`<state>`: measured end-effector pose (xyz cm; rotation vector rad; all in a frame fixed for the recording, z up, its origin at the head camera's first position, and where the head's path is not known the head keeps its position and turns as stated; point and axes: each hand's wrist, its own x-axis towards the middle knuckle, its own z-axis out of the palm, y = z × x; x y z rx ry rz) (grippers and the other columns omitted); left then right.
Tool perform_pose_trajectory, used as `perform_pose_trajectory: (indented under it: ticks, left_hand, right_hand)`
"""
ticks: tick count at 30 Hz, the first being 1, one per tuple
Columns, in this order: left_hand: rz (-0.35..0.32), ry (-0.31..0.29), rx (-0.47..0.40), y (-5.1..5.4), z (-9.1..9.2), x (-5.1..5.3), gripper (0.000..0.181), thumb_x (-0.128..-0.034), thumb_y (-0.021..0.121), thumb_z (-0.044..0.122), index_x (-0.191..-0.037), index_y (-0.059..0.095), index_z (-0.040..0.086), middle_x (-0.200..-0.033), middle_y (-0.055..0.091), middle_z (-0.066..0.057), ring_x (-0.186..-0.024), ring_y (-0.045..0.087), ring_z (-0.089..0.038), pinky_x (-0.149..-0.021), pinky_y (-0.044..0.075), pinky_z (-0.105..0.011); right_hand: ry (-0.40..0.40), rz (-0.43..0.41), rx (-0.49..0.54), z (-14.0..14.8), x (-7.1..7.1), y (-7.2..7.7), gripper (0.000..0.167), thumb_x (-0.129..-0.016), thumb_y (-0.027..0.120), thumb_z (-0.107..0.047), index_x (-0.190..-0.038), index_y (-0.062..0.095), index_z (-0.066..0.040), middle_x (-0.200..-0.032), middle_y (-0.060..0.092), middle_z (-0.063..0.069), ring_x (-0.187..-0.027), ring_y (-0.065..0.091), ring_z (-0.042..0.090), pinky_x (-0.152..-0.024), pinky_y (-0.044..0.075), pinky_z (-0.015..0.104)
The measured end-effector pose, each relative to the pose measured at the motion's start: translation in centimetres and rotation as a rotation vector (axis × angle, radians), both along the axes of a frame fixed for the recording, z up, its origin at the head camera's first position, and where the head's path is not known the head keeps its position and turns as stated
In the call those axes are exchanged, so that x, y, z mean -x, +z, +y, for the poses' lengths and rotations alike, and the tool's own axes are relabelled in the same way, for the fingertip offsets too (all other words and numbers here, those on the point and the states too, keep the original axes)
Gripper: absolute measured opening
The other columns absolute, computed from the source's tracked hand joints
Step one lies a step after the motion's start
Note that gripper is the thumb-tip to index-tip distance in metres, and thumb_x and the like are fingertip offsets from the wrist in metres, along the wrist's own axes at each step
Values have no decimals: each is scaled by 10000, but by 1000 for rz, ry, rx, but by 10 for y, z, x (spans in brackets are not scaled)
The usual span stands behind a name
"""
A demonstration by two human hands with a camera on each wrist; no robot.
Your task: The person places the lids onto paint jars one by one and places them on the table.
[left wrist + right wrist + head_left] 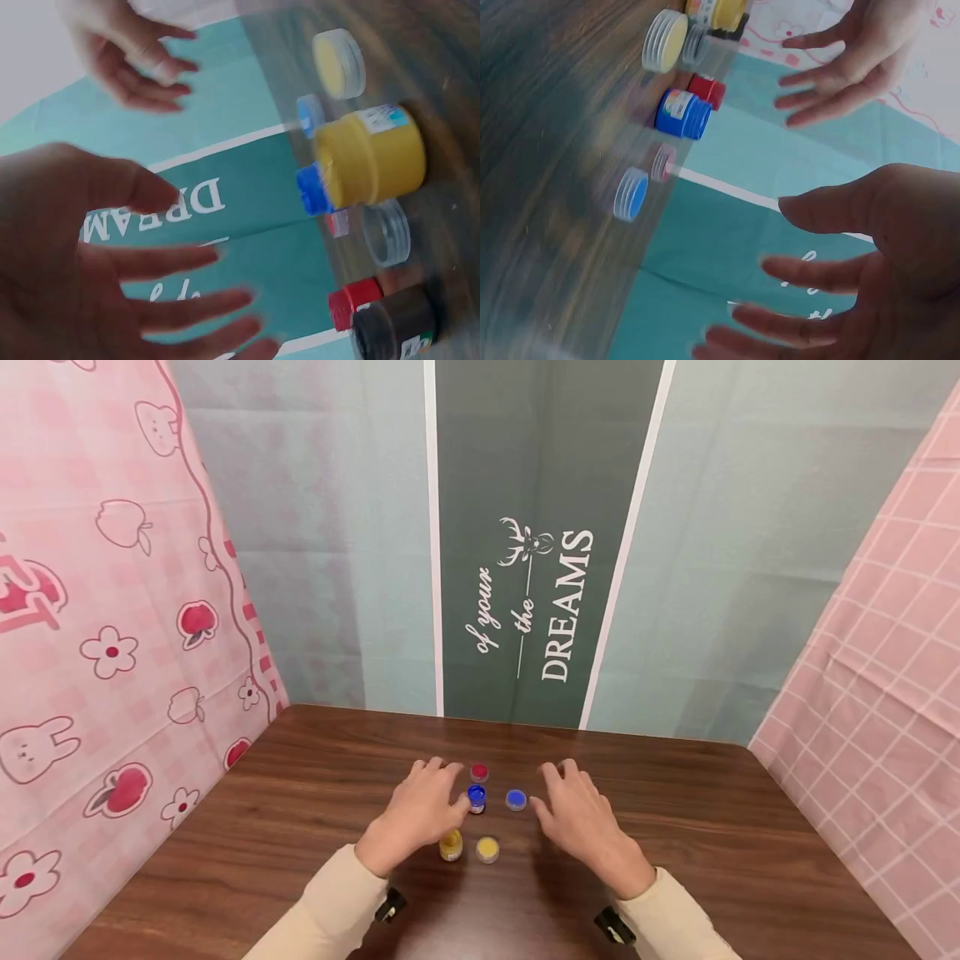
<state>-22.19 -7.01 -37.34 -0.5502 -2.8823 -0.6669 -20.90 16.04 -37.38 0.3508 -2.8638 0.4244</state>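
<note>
My left hand (416, 810) hovers over the table with spread fingers, apart from the jars in the left wrist view. Below and beside it stand an open yellow paint jar (451, 848) and an open blue paint jar (477, 802). A red paint jar (354, 302) and a dark paint jar (397, 326) show in the left wrist view; in the head view the left hand hides them. My right hand (583, 820), fingers loosely bent, holds nothing. Nearest it lies a blue lid (515, 800). Farther left are a red lid (479, 772) and a yellow lid (487, 850).
A clear-rimmed lid (387, 232) rests among the jars. The brown wood-grain table (675, 827) extends to both sides. Behind it hangs a green cloth with lettering (555, 618), and pink patterned cloths (112, 585) hang at the sides.
</note>
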Motion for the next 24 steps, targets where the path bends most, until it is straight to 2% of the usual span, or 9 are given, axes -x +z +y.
perform_pose_trajectory:
  ticks: [3,6,8,11,14,19,24]
  left_hand:
    - [-88,-83,-24,4,-10,0,380,-850,695,30,-1222,675,-45,-1190,702,-213,-1100,650,-385,-914,558,-561]
    - [-171,-135,-15,3,-16,0,386,-780,720,-61,-1164,687,-52,-1148,721,-213,-990,667,-324,-834,576,-521]
    - [-199,-145,9,1,-19,0,373,-750,748,-72,-1118,702,-34,-1098,729,-194,-912,653,-278,-760,576,-483]
    - [-217,-141,49,-4,-20,0,368,-706,808,-73,-1056,715,-8,-1036,731,-168,-837,630,-236,-698,565,-443]
    - [-233,-135,64,-8,-21,1,394,-664,862,-67,-1019,712,16,-1001,718,-139,-849,637,-231,-725,578,-441]
    - [-247,-157,32,-14,-20,4,414,-627,928,-12,-978,709,12,-937,692,-111,-823,604,-210,-729,573,-426]
    - [-248,-173,-1,-20,-20,8,404,-593,969,33,-914,723,20,-841,684,-74,-747,565,-169,-666,547,-367]
  right_hand:
    - [45,-22,28,-2,1,-1,254,-903,780,-174,-1091,675,-39,-968,625,131,-734,565,219,-606,519,386]
    - [77,-64,51,-6,1,-2,180,-883,796,-137,-1003,702,-41,-853,622,69,-656,513,167,-564,473,329]
    - [98,-91,58,-9,1,-4,156,-876,799,-122,-970,706,-40,-810,616,49,-642,502,156,-552,461,310]
    - [125,-115,53,-12,1,-8,149,-866,806,-112,-942,702,-37,-786,615,45,-638,500,153,-536,457,301]
    - [140,-124,49,-14,1,-11,150,-855,811,-102,-921,696,-33,-792,623,52,-642,497,156,-525,444,303]
    - [186,-134,54,-17,3,-16,148,-856,800,-80,-878,658,-43,-757,591,37,-615,481,160,-497,393,299]
    - [251,-166,52,-22,4,-19,176,-844,811,-73,-888,644,-37,-760,599,29,-629,497,159,-516,417,306]
